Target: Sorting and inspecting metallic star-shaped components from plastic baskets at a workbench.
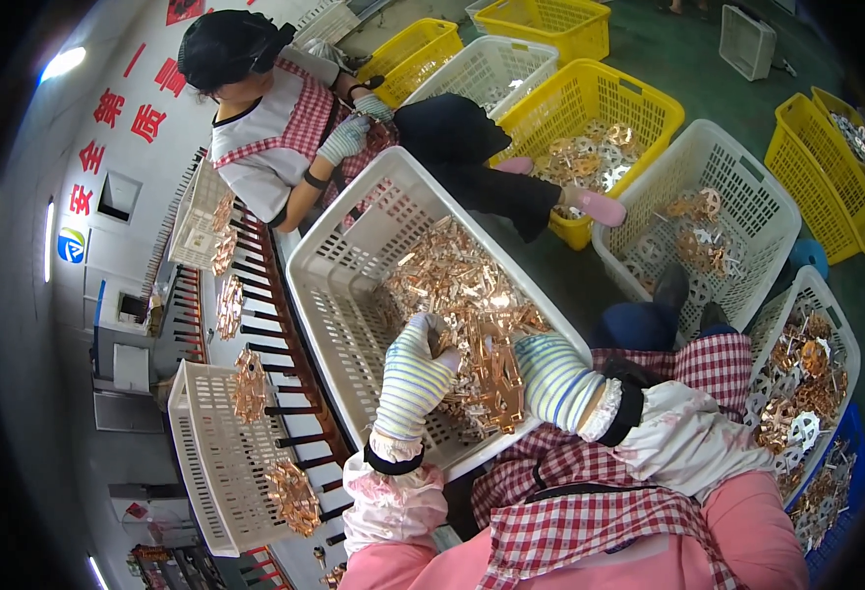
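Both hands (411,382) (556,380) hold coppery pieces (491,379) by the white basket's near rim (491,451).

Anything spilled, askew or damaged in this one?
Nothing clearly stands out. Coppery pieces lie heaped inside the white crate, with the left hand and right hand at the heap; no spill or obvious damage shows there.

A bunch of thin, shiny, copper-coloured metal pieces (492,382) with cut-out openings is gathered roughly side by side near the white basket's (326,280) near short edge. More such pieces form a loose pile (447,267) — jumbled at many angles — toward the far end.
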A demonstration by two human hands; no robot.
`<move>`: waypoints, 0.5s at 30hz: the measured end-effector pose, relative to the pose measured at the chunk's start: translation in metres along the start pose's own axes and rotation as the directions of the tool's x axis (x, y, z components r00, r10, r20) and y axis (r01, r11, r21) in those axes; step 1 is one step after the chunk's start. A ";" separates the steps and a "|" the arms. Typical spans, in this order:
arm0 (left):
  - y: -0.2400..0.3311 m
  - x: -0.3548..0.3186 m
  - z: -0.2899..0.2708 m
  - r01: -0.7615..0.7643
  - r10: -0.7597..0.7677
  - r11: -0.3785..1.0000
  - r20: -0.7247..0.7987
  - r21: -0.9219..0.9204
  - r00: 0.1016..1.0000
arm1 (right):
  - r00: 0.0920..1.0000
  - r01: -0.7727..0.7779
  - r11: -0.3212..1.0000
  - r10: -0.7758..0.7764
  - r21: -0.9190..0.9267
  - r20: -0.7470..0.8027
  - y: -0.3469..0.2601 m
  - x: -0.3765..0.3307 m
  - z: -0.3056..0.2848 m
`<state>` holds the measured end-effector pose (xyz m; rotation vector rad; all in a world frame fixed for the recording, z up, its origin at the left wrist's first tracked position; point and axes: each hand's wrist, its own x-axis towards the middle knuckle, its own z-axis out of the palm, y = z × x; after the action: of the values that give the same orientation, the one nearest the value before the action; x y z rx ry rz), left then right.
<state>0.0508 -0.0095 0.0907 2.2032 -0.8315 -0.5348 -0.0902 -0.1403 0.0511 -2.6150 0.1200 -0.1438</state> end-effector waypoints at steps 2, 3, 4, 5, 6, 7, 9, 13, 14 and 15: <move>-0.011 0.004 0.004 -0.101 0.096 0.994 -0.088 -0.047 0.991 | 1.000 -0.010 0.999 0.010 0.037 -0.008 -0.002 0.001 0.001; -0.007 0.007 0.007 -0.204 0.186 0.975 -0.175 -0.090 0.967 | 1.000 -0.026 0.997 0.027 0.073 -0.012 -0.001 0.002 0.002; -0.002 0.006 0.011 -0.139 0.086 0.896 -0.141 -0.422 0.986 | 0.999 -0.029 0.997 0.030 0.071 -0.012 0.001 0.001 0.002; 0.005 0.005 0.010 -0.139 0.087 0.895 -0.139 -0.424 0.986 | 1.000 -0.016 0.999 0.016 0.051 0.000 0.002 0.001 0.003; 0.016 0.003 0.007 0.039 -0.029 0.862 0.028 -0.505 0.999 | 1.000 -0.001 1.000 0.001 0.030 0.012 0.003 0.000 0.004; 0.021 0.002 0.006 0.223 -0.130 0.804 0.203 -0.551 0.971 | 1.000 -0.002 1.000 0.002 0.029 0.012 0.004 0.000 0.005; 0.012 0.004 0.017 0.194 -0.138 0.828 0.145 -0.527 0.980 | 0.999 0.019 0.996 -0.016 0.089 -0.028 0.006 0.001 0.009; 0.003 0.004 0.019 0.059 -0.024 0.857 0.074 -0.513 0.997 | 0.992 0.084 0.977 -0.063 0.194 -0.110 0.011 0.003 0.005; 0.000 0.004 0.017 -0.014 0.002 0.873 -0.026 -0.487 1.000 | 0.984 0.176 0.974 -0.178 0.145 0.003 0.018 0.004 0.006; -0.002 0.005 0.013 -0.084 0.032 0.888 -0.121 -0.452 0.992 | 0.952 0.269 0.957 -0.281 0.106 0.119 0.022 0.005 0.009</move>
<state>0.0475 -0.0182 0.0797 1.7506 -0.6327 -0.5133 -0.0855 -0.1557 0.0330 -2.5315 -0.2933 -0.0690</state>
